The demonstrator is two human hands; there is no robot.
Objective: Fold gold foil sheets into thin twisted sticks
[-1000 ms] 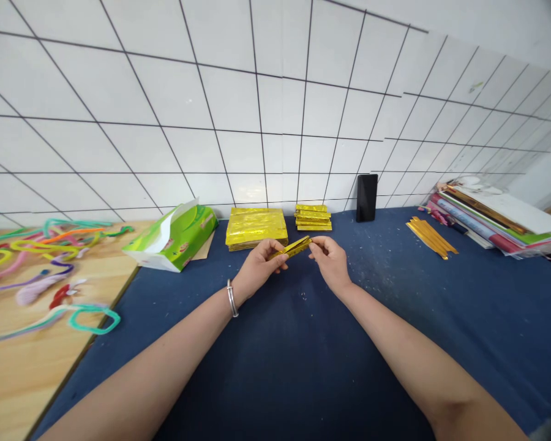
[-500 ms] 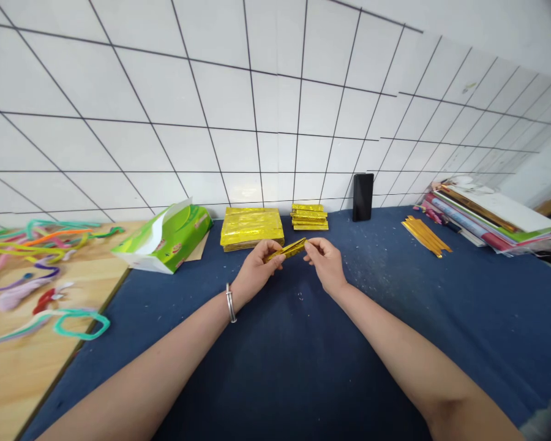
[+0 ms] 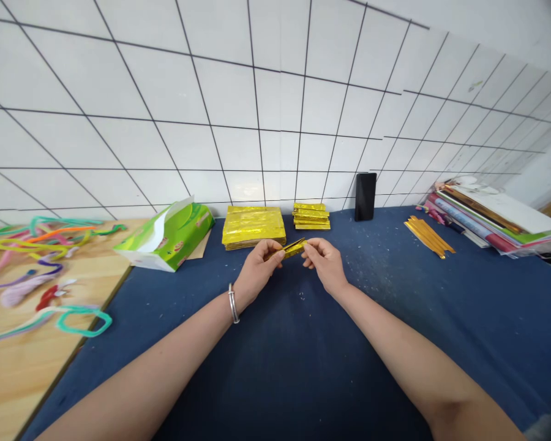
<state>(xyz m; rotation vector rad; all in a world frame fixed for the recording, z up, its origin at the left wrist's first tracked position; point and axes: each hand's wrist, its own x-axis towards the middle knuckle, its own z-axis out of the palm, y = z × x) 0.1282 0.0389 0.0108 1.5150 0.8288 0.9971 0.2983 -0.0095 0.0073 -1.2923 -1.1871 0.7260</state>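
Observation:
A narrow folded strip of gold foil paper [image 3: 294, 248] is held between both hands, above the dark blue cloth. My left hand [image 3: 261, 264] pinches its left end, thumb on top. At the strip's right end, the fingertips of my right hand [image 3: 324, 262] are closed on it. Just behind my left hand lies a thick stack of gold foil sheets [image 3: 253, 226]. A smaller pile of folded gold strips [image 3: 311, 216] sits behind the held strip, near the wall.
A green tissue box [image 3: 177, 236] stands left, beside a wooden board [image 3: 22, 373] with colourful pipe cleaners [image 3: 85, 321]. A black phone [image 3: 365, 196] leans on the tiled wall. Orange-gold strips [image 3: 429, 236] and a pile of papers [image 3: 491, 214] lie right on the blue cloth [image 3: 303, 367].
The view has shifted slightly. The held strip's folds look a little more apart, and my right fingers have moved slightly along its right end.

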